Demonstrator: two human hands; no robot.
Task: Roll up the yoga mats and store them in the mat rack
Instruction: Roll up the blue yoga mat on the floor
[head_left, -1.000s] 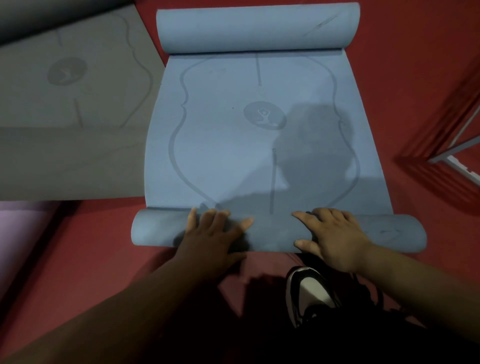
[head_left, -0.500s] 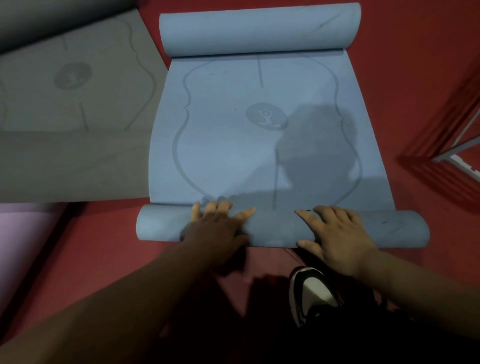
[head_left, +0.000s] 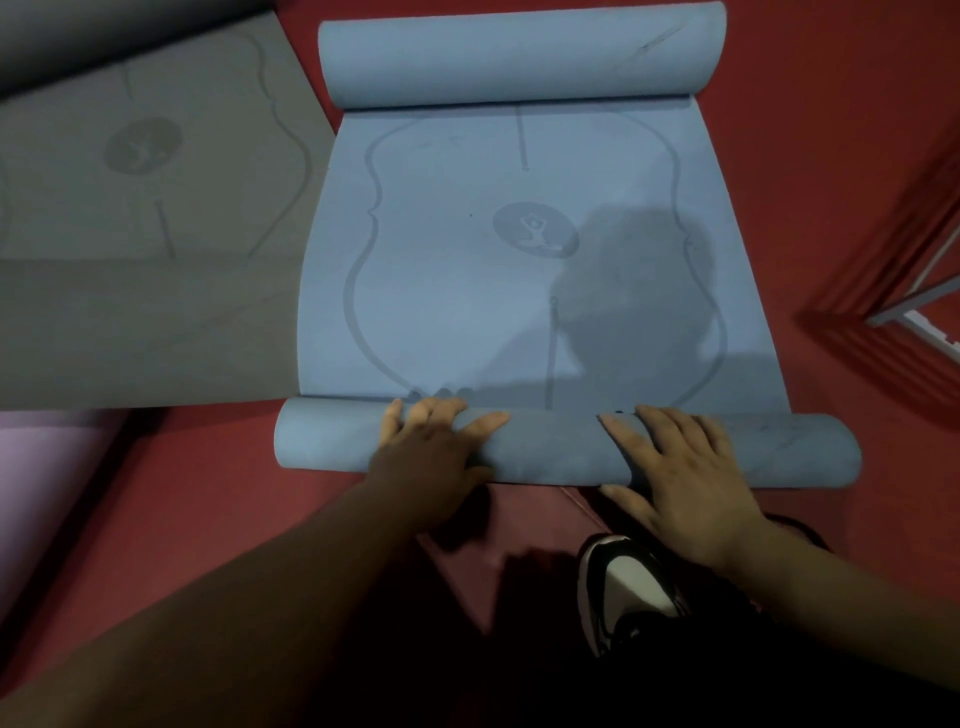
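On the red floor, the blue yoga mat is laid flat, its far end curled. Its near roll is pressed under the left hand and right hand, fingers spread flat, nothing gripped. Were pressure applied unevenly, the roll could be skewed into a cone or loosened.

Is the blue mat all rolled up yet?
Partly: the blue foam yoga mat is rolled at both ends, flat between. Left hand and right hand press its near end.
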